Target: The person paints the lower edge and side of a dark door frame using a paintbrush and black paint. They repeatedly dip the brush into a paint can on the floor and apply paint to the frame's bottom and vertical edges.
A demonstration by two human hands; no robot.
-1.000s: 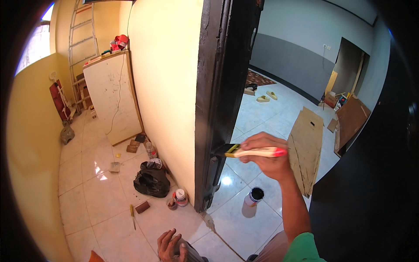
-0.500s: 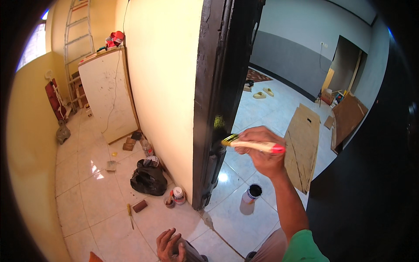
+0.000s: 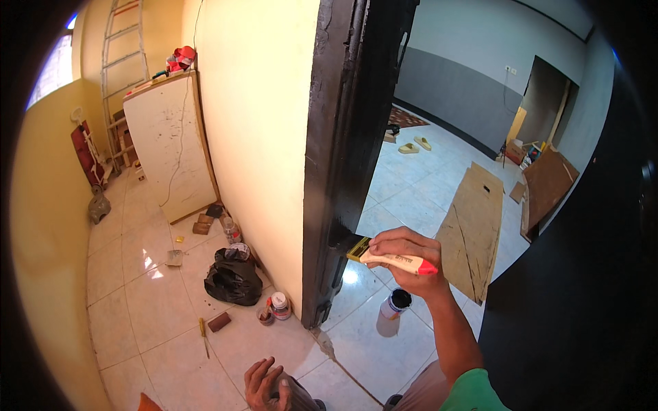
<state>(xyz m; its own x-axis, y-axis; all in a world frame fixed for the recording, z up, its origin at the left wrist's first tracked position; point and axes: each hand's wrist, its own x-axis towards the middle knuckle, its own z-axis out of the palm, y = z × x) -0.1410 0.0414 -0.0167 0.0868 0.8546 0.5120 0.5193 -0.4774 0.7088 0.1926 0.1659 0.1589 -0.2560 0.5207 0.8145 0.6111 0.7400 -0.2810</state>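
My right hand (image 3: 406,257) is closed round a paintbrush (image 3: 396,262) with a pale wooden handle, red at its end. The brush's dark bristles press against the black door frame (image 3: 332,171), which looks wet and glossy around them. Below the hand, a can of black paint (image 3: 393,308) stands on the tiles. My left hand (image 3: 266,385) hovers low by my knee, fingers apart and slightly curled, holding nothing.
On the left floor lie a black plastic bag (image 3: 233,279), a lidded jar (image 3: 279,305), a screwdriver (image 3: 204,335) and a brown block (image 3: 219,322). A wooden board (image 3: 469,233) lies beyond the doorway. The dark door (image 3: 555,294) fills the right side.
My right hand and the brush have moved down along the door frame. The yellowish patch higher on the frame is now dark. My left hand has barely moved.
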